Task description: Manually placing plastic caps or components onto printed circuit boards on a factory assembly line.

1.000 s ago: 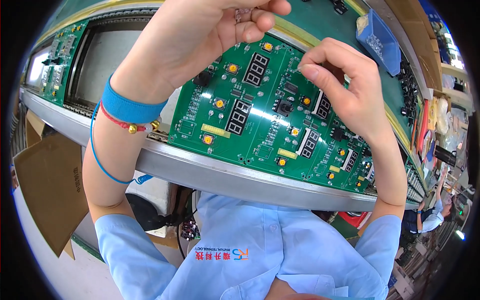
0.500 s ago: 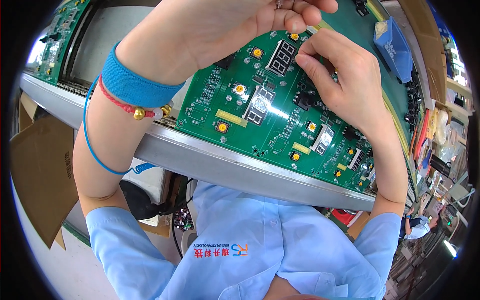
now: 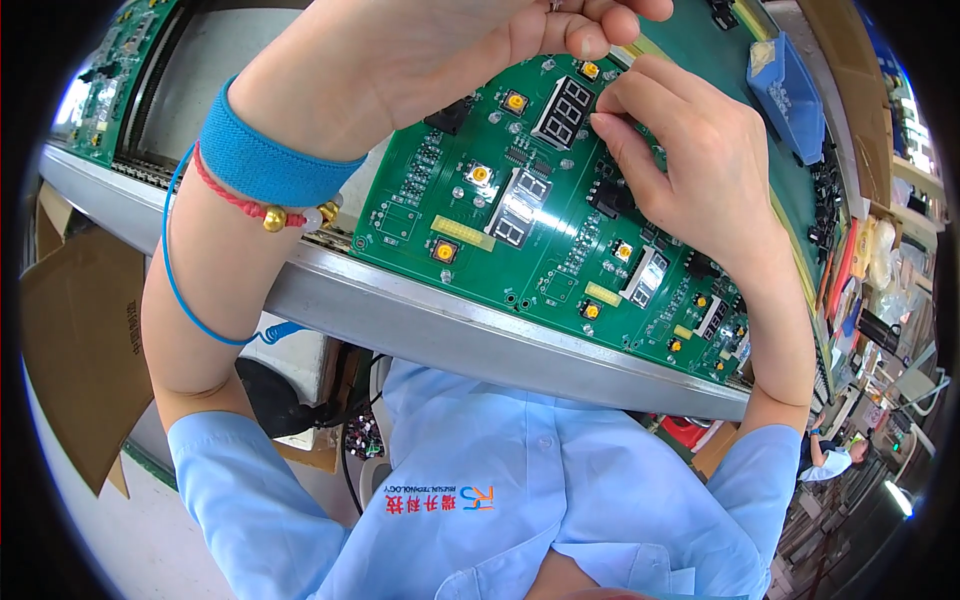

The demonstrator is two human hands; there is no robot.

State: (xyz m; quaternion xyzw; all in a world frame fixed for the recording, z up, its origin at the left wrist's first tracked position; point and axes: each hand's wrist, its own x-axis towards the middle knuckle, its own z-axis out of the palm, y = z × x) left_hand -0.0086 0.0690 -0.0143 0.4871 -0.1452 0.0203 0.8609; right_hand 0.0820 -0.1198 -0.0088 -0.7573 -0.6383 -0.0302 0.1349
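A large green circuit board (image 3: pixel 400 235) lies on the rail in front of me. It carries digit displays (image 3: pixel 519 208), yellow-topped push buttons (image 3: pixel 444 250), small clear LEDs and black parts. My right hand (image 3: pixel 690 150) is over the board, thumb and forefinger closed in a pinch beside the upper digit display (image 3: pixel 565 112); whatever lies between the fingertips is hidden. Above the far edge, my left hand (image 3: pixel 520 30) is palm up with its fingers curled, cut off by the frame's top. A tiny shiny piece shows among those fingers, too small to name.
A blue bin (image 3: pixel 787 100) holding small clear pieces stands at the far right, near black parts (image 3: pixel 826 215). My left wrist wears a blue band (image 3: pixel 265 150) with a cord. Metal rail (image 3: pixel 480 365) runs along the near side. Another board (image 3: pixel 115 80) sits far left; a person (image 3: pixel 830 455) is in the background.
My right hand has shifted slightly up and to the right, its fingers still pinched near the upper display. My left forearm has moved a little to the left.
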